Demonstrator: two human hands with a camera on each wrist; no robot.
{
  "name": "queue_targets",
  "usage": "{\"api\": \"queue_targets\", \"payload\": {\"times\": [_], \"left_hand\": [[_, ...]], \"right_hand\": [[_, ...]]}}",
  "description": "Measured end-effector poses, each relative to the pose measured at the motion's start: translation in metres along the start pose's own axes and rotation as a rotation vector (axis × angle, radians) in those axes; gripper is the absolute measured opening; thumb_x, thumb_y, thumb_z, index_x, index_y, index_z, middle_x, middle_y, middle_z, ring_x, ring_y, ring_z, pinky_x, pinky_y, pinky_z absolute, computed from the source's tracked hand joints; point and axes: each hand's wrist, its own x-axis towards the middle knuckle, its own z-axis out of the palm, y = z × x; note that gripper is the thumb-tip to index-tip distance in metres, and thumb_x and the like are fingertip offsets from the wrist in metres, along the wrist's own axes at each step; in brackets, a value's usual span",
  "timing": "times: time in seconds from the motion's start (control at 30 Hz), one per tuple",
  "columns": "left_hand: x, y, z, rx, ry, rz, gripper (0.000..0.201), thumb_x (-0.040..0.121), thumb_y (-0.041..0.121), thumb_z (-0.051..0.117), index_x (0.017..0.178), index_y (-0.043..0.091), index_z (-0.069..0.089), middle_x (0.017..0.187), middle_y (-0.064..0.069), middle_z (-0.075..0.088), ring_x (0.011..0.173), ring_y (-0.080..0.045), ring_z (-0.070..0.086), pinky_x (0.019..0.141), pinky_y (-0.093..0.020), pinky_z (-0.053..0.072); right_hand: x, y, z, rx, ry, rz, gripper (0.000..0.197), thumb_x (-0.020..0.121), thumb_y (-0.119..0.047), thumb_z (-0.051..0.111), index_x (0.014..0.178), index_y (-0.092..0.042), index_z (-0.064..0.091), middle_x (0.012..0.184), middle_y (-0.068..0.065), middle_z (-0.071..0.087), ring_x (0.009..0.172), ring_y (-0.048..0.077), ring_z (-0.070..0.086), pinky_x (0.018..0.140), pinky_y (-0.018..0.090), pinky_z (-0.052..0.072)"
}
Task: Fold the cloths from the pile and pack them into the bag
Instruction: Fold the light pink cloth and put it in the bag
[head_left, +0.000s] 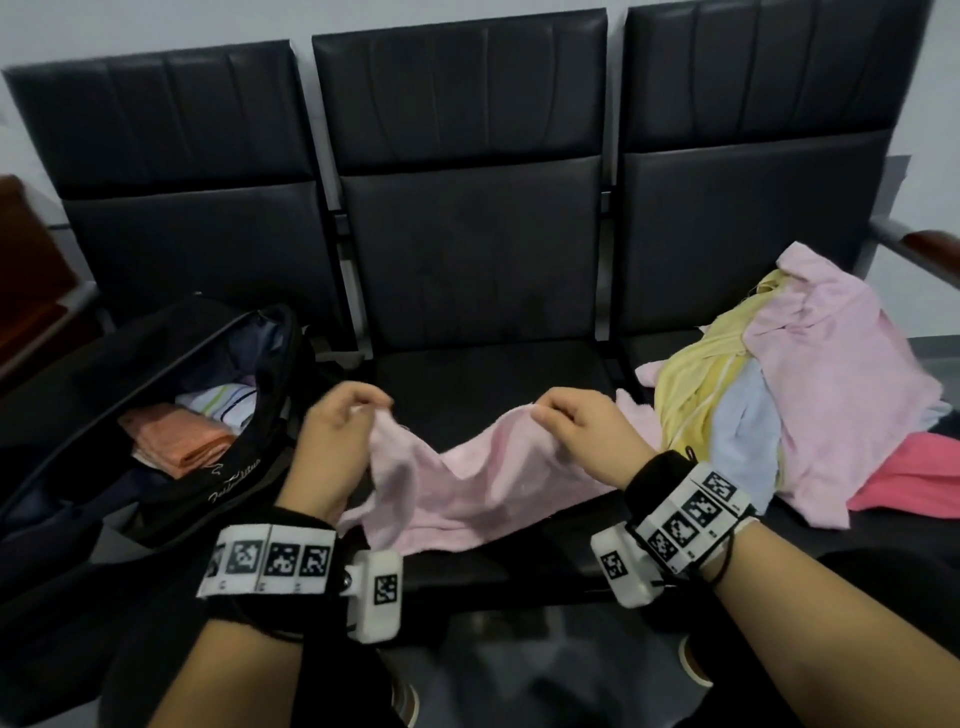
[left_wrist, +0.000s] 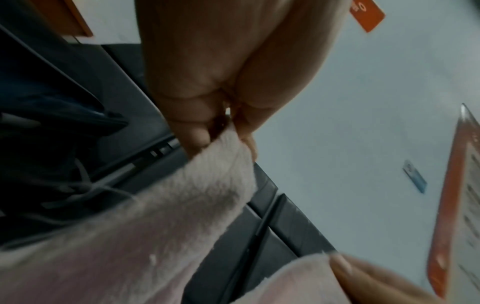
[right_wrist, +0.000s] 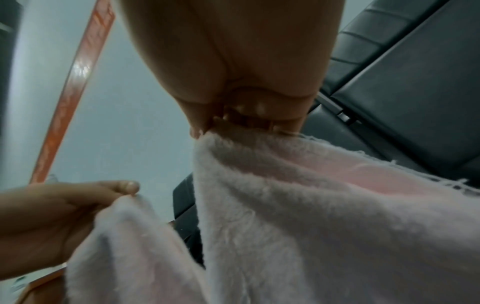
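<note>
Partly hidden, pink cloth (head_left: 467, 483), both hands pinching

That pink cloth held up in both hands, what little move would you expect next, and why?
Probably spreading it flat on the middle seat. The left hand and right hand each pinch the top edge of the pink cloth, which sags between them, its lower part bunched and unfolded. It needs flattening before folding for the bag.

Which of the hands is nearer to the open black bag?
Left. The left hand pinches the pink cloth right beside the bag; the right hand pinches the cloth further away, toward the pile.
</note>
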Motion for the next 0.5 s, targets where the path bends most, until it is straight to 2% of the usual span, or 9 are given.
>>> {"api": "queue_targets", "payload": {"times": [0.07,0.13,0.2,0.27,0.33,0.4,0.47,0.5], "left_hand": [[-0.008,0.010,0.018,0.047,-0.128,0.014,0.036,0.089,-0.007,0.045,0.083,0.017,0.073,0.081,-0.007,0.075,0.075,-0.016,0.069,0.070,-0.033,0.054],[-0.014,0.019,0.034,0.108,-0.220,0.036,0.035,0.092,-0.003,0.047,0.094,0.017,0.075,0.093,-0.007,0.076,0.086,-0.016,0.070,0.079,-0.037,0.056],[-0.018,0.025,0.046,0.209,-0.349,0.135,0.030,0.094,0.003,0.054,0.111,0.020,0.073,0.107,-0.002,0.070,0.098,-0.010,0.066,0.089,-0.029,0.053],[-0.022,0.028,0.057,0.293,-0.470,0.243,0.027,0.094,0.012,0.062,0.118,0.022,0.070,0.108,0.008,0.064,0.101,-0.003,0.062,0.091,-0.020,0.049],[-0.024,0.030,0.065,0.325,-0.500,0.279,0.020,0.094,0.020,0.067,0.113,0.025,0.071,0.101,0.012,0.063,0.096,-0.002,0.062,0.086,-0.019,0.049],[-0.025,0.028,0.069,0.349,-0.437,0.303,0.011,0.091,0.025,0.070,0.101,0.026,0.074,0.094,0.012,0.065,0.091,-0.002,0.062,0.083,-0.021,0.051],[-0.023,0.026,0.070,0.387,-0.381,0.308,0.003,0.089,0.027,0.073,0.088,0.025,0.075,0.088,0.011,0.067,0.087,-0.002,0.062,0.081,-0.026,0.052],[-0.023,0.025,0.070,0.402,-0.367,0.309,0.005,0.088,0.027,0.073,0.084,0.025,0.074,0.087,0.010,0.068,0.086,-0.002,0.063,0.080,-0.028,0.053]], "right_hand": [[0.001,-0.011,0.004,0.012,-0.051,-0.021,0.030,0.098,-0.023,0.055,0.069,-0.023,0.058,0.065,-0.006,0.058,0.064,0.009,0.054,0.067,0.032,0.047],[0.000,-0.019,0.006,0.021,-0.086,-0.024,0.028,0.098,-0.023,0.056,0.071,-0.022,0.060,0.066,-0.001,0.058,0.063,0.012,0.054,0.063,0.031,0.046],[-0.001,-0.023,0.008,0.055,-0.133,-0.039,0.027,0.099,-0.022,0.056,0.072,-0.026,0.060,0.063,-0.006,0.055,0.058,0.005,0.050,0.056,0.021,0.041],[-0.002,-0.027,0.009,0.105,-0.190,-0.063,0.024,0.100,-0.016,0.054,0.078,-0.023,0.062,0.061,-0.012,0.055,0.054,-0.001,0.049,0.055,0.010,0.035],[-0.003,-0.028,0.009,0.128,-0.217,-0.066,0.021,0.099,-0.012,0.054,0.084,-0.018,0.067,0.067,-0.011,0.063,0.060,0.001,0.057,0.060,0.011,0.041],[-0.004,-0.028,0.008,0.089,-0.170,-0.085,0.019,0.097,-0.014,0.058,0.084,-0.023,0.070,0.077,-0.004,0.069,0.074,0.008,0.063,0.071,0.023,0.050],[-0.005,-0.027,0.005,0.089,-0.092,-0.105,0.014,0.093,-0.022,0.066,0.081,-0.028,0.071,0.077,-0.004,0.070,0.074,0.010,0.064,0.070,0.026,0.051],[-0.005,-0.026,0.005,0.098,-0.065,-0.113,0.011,0.091,-0.026,0.069,0.080,-0.028,0.071,0.076,-0.005,0.070,0.072,0.009,0.064,0.069,0.025,0.051]]}}
